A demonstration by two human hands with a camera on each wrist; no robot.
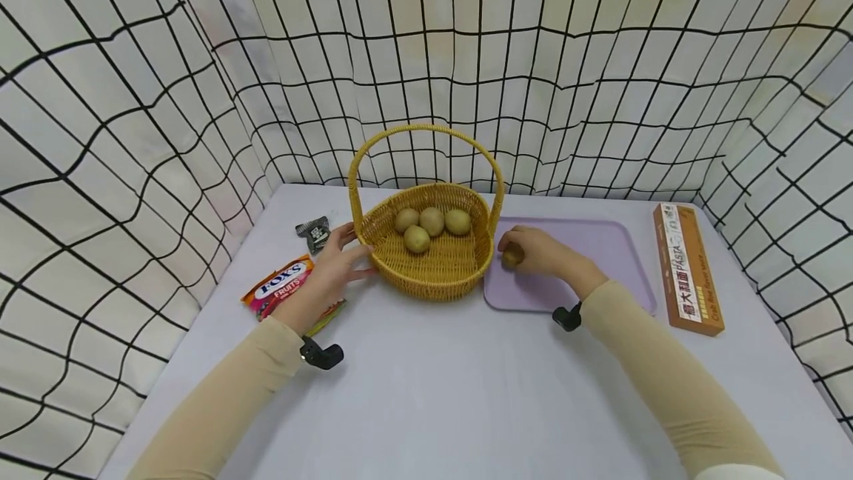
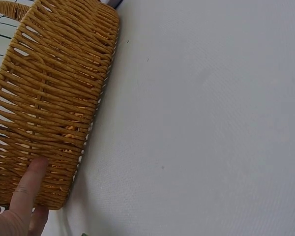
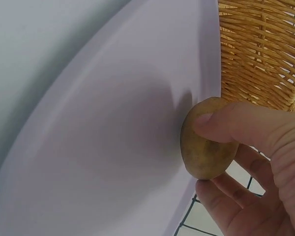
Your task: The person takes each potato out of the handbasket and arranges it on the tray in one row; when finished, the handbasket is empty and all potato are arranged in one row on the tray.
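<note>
While we scan from the left, a candy bag (image 1: 278,284) lies on the table (image 1: 426,391), its label reading "FOX'S FRUITS", and a small dark sachet (image 1: 313,232) sits behind it, its print too small to read. Next comes our left hand (image 1: 331,272), fingers fairly straight and resting against the outer wall of the wicker basket (image 1: 433,269); the left wrist view shows a fingertip (image 2: 32,179) flat on the weave, bracing and gripping nothing. Inside the basket lie four kiwis (image 1: 431,227), clustered toward the back under the tall handle (image 1: 426,135).

Moving right, our right hand (image 1: 540,252) curls round a fifth kiwi (image 1: 512,255), pinched between thumb and fingers, low over the near left corner of the lilac tray (image 1: 613,243), just beside the basket wall. The right wrist view shows the thumb (image 3: 231,123) pressed across the fruit's (image 3: 206,140) side.

To do this well, we judge the grip should stay gentle so the soft fruit is not bruised, the kiwi should clear the rim and the handle cleanly, and the left hand should keep the light basket from sliding.

Far right, a long orange box (image 1: 686,265) lies along the table edge, printed "PASTA" with Chinese characters we cannot make out fully.
</note>
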